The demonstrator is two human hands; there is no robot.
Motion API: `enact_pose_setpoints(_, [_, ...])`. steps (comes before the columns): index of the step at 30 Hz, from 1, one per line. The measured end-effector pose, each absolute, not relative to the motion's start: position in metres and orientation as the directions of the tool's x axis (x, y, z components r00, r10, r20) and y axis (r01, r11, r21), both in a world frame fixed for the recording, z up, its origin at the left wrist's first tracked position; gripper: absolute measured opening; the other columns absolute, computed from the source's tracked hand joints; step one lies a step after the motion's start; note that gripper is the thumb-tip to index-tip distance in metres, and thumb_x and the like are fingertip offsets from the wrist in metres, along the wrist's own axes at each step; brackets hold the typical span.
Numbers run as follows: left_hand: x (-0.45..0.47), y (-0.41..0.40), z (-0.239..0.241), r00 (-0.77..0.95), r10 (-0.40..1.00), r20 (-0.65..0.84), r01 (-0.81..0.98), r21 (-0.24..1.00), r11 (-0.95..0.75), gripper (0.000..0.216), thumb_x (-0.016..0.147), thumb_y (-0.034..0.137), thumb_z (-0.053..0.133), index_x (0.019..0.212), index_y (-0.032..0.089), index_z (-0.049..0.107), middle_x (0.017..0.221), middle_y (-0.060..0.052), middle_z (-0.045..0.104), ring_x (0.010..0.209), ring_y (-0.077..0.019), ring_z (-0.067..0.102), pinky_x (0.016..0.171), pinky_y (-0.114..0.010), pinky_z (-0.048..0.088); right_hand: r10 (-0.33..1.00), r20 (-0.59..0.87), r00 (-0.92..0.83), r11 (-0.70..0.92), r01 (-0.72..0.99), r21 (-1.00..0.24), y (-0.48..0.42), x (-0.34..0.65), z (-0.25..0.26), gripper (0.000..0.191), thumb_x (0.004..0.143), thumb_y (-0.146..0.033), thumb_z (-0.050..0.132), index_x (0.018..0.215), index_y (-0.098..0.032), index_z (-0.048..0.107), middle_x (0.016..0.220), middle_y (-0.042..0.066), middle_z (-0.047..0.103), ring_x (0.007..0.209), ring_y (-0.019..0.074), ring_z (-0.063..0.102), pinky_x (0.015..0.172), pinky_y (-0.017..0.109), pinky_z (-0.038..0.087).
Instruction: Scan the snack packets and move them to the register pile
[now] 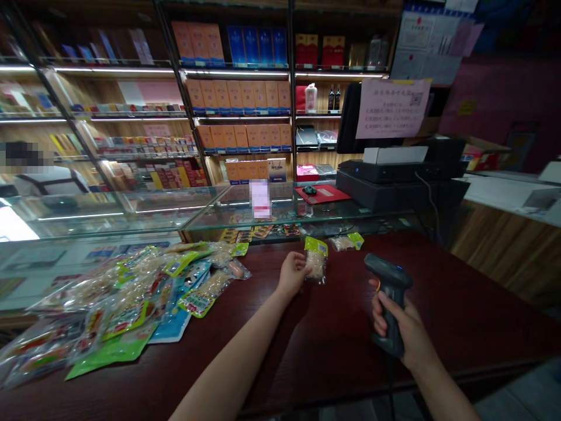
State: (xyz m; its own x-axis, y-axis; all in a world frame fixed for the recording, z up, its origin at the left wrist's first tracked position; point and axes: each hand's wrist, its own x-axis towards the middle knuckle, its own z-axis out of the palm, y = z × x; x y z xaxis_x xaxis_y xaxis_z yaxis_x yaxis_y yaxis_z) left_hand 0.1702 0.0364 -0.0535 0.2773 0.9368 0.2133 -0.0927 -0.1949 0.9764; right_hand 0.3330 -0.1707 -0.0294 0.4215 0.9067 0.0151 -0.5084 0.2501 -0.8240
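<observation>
My right hand (401,324) is wrapped round the handle of a dark grey barcode scanner (390,292), with a finger at its trigger and its head pointing left. My left hand (294,273) has its fingers closed at the left edge of a small clear snack packet (316,263) with a yellow-green top, which stands tilted over the counter. A similar packet (346,241) lies just beyond it, to the right. On the left spreads a large heap of clear and green snack packets (135,292), with a blue packet (173,327) partly beneath.
The dark red wooden counter (333,362) meets a glass display case (210,213) at the back. A cash register (394,175) with a paper sign stands at the right rear. A mouse (309,190) rests on a red mat. Behind are stocked shelves; a person (48,175) is at far left.
</observation>
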Motion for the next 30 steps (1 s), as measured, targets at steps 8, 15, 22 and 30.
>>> enact_pose_setpoints(8, [0.259, 0.063, -0.048, 0.227, 0.951, 0.211, -0.009, 0.977, -0.215, 0.019, 0.067, 0.0, 0.061, 0.078, 0.013, 0.065, 0.067, 0.0, 0.062, 0.061, -0.01, 0.058, 0.059, -0.02, 0.046, 0.869, -0.056, 0.492, 0.271, -0.567, -0.778, -0.172, 0.343, -0.038, 0.037, 0.072, -0.035, 0.081, 0.101, -0.021, 0.063, 0.057, -0.008, 0.056, 0.039, 0.0051, 0.043, 0.033, 0.014, 0.037])
enact_pose_setpoints(15, [0.312, 0.097, -0.048, 0.174, 0.964, 0.2, 0.106, 0.97, -0.221, 0.019, 0.068, 0.004, 0.067, 0.083, 0.014, 0.063, 0.068, 0.001, 0.06, 0.066, -0.0122, 0.06, 0.067, -0.024, 0.049, 0.888, -0.088, 0.451, 0.209, -0.566, -0.797, -0.168, 0.343, -0.04, 0.042, 0.074, -0.039, 0.08, 0.106, -0.022, 0.061, 0.059, -0.007, 0.056, 0.038, 0.0061, 0.043, 0.033, 0.016, 0.036])
enact_pose_setpoints(22, [0.319, 0.116, -0.044, 0.095, 0.971, 0.219, 0.283, 0.93, -0.237, 0.036, 0.066, 0.017, 0.076, 0.095, 0.015, 0.054, 0.088, -0.004, 0.062, 0.086, -0.0183, 0.061, 0.083, -0.033, 0.047, 0.894, -0.084, 0.44, 0.205, -0.568, -0.797, -0.167, 0.346, -0.042, 0.041, 0.075, -0.04, 0.079, 0.108, -0.022, 0.061, 0.059, -0.008, 0.056, 0.038, 0.0061, 0.044, 0.033, 0.016, 0.037])
enact_pose_setpoints(30, [0.298, 0.086, -0.053, 0.402, 0.807, 0.433, 0.465, 0.662, -0.587, 0.051, 0.063, 0.021, 0.081, 0.11, 0.018, 0.06, 0.122, -0.012, 0.047, 0.116, -0.027, 0.051, 0.102, -0.04, 0.038, 0.895, -0.075, 0.441, 0.216, -0.574, -0.79, -0.169, 0.345, -0.038, 0.036, 0.078, -0.036, 0.077, 0.107, -0.021, 0.062, 0.06, -0.008, 0.056, 0.038, 0.0049, 0.044, 0.034, 0.015, 0.036])
